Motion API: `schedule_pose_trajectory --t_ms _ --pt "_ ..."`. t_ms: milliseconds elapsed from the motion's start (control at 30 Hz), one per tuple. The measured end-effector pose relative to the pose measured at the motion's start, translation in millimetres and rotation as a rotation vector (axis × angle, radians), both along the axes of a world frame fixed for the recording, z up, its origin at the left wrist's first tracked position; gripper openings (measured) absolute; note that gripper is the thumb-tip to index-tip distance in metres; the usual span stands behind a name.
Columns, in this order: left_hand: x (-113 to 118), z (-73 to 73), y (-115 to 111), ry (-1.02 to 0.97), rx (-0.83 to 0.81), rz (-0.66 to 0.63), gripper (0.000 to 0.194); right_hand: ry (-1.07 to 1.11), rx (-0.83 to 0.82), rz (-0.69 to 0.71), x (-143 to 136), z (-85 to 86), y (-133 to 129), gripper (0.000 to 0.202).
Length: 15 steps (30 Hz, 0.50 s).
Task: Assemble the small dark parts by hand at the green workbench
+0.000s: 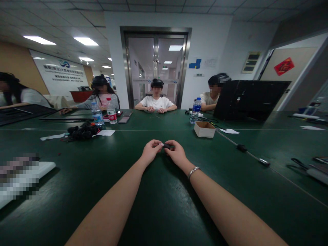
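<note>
Okay, green bench spreads all around below the fingers. Large black panel stands beyond them, off to the right. Black tangled bundle lies beyond, to the left. Small open box sits beyond and right, nearer the fingers than the panel. Left hand and right hand pinch a small dark piece from opposite ends, so it's between both hands' fingertips.

The door's red sign reads 福 (wall lettering blurred).
</note>
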State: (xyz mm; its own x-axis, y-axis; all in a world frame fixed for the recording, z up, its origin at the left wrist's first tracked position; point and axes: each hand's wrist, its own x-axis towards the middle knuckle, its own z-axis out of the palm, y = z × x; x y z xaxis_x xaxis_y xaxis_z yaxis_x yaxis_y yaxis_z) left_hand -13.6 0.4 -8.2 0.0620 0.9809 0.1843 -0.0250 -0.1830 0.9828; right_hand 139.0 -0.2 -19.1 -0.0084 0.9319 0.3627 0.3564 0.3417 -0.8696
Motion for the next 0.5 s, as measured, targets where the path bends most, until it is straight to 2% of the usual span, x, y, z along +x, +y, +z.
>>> schedule_pose_trajectory --t_ms 233,500 --pt "-3.5 2.1 -0.7 0.094 0.003 0.037 0.02 -0.042 0.017 0.006 -0.6 2.7 -2.3 0.026" --pt "-3.1 -3.8 4.5 0.133 0.018 0.045 0.031 -0.068 0.033 -0.006 -1.6 7.2 -5.9 0.024"
